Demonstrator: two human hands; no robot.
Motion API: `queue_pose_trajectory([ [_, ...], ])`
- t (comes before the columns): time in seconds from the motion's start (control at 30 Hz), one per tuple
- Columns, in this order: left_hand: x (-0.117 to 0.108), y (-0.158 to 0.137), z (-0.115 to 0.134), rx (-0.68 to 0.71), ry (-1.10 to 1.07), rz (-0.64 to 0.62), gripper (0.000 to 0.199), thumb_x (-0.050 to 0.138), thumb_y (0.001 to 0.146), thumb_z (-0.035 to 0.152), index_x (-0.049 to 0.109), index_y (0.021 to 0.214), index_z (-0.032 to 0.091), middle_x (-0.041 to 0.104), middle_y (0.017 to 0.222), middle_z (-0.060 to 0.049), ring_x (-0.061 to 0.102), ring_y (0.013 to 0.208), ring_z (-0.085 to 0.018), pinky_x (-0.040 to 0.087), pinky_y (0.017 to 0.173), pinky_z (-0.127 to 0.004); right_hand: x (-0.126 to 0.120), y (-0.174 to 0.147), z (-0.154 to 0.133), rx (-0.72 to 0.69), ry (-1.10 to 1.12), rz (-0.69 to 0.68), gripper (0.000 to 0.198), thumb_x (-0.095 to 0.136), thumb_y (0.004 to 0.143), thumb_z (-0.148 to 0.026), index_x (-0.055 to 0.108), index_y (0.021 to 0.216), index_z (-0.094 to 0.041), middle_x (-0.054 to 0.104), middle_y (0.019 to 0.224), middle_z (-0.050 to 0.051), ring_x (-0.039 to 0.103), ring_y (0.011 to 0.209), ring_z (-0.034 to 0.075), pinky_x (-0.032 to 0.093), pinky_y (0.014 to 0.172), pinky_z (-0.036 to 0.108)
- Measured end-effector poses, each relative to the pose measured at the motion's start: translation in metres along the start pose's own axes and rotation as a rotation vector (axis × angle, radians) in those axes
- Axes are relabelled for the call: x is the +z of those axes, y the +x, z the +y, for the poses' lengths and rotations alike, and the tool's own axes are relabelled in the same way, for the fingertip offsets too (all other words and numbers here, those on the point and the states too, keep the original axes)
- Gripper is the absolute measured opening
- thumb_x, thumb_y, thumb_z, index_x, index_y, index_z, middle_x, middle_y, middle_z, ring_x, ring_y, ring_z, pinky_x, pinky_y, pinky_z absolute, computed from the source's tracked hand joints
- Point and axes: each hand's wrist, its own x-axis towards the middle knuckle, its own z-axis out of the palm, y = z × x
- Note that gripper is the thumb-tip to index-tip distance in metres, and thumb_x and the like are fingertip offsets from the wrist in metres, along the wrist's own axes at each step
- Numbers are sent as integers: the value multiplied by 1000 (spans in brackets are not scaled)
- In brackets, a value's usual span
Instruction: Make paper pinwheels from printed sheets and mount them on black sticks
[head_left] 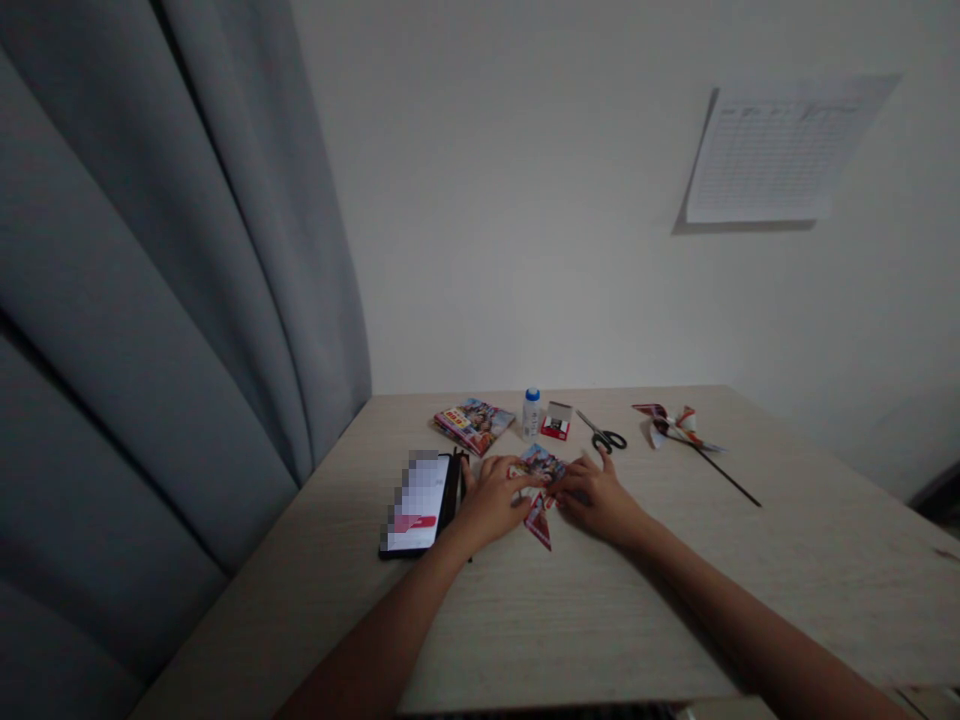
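A colourful printed paper [543, 464] with pointed flaps lies on the table between my hands. One dark red, patterned flap [538, 525] points toward me. From the left, my left hand [491, 500] holds the paper, its thumb and index finger bent over the edge. My right hand [596, 497] has its fingers closed on the right side of the same paper, near its middle. My fingers partly cover the centre, so the folds there are hidden. Just left of my left hand lies a phone [416, 510] in a dark case, its screen lit.
Behind the hands are a stack of printed booklets [474, 424], a blue-capped white bottle [531, 416], a small open red box [556, 424] and black-handled scissors [604, 438]. A paper pinwheel [671, 425] on a dark stick [727, 477] lies to the right. A grey curtain [187, 300] hangs left.
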Motion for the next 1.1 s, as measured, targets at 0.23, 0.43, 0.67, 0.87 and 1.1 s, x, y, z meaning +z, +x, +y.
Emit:
queue_pose_trajectory([
  [0.23, 1, 0, 0, -4, -11, 26, 37, 65, 86, 30, 66, 118, 48, 52, 137, 2, 36, 135, -30, -11, 110, -74, -2, -1, 1, -21, -20, 6, 20, 57, 93, -32, 74, 102, -34, 72, 102, 2, 57, 108, 24, -2, 114, 64],
  [0.43, 2, 0, 0, -25, -33, 36, 46, 67, 83, 29, 61, 125, 48, 53, 137, 1, 38, 133, -30, -9, 110, -75, 0, 0, 1, -18, -60, -7, 22, 54, 95, -33, 73, 104, -35, 71, 104, 2, 56, 108, 24, -4, 114, 65],
  [0.67, -1, 0, 1, -8, -2, -5, 42, 64, 86, 30, 62, 123, 50, 51, 139, 2, 36, 135, -29, -10, 111, -74, -1, 0, -1, -2, -67, -13, 23, 52, 95, -32, 73, 106, -35, 71, 106, 3, 56, 109, 23, -4, 114, 64],
  [0.87, -4, -1, 2, -11, 9, -29, 42, 63, 88, 32, 60, 125, 52, 49, 142, 2, 33, 137, -30, -11, 109, -75, -1, 0, -1, 0, -40, -11, 23, 53, 95, -33, 73, 105, -35, 71, 107, 3, 56, 109, 25, -2, 113, 65],
  [1.1, -4, 0, 2, -25, 11, -40, 43, 63, 88, 34, 60, 126, 52, 50, 142, 3, 33, 137, -30, -11, 111, -73, -8, -2, 1, -22, 40, -11, 23, 56, 93, -41, 72, 108, -33, 71, 105, 3, 56, 111, 25, -3, 114, 64],
])
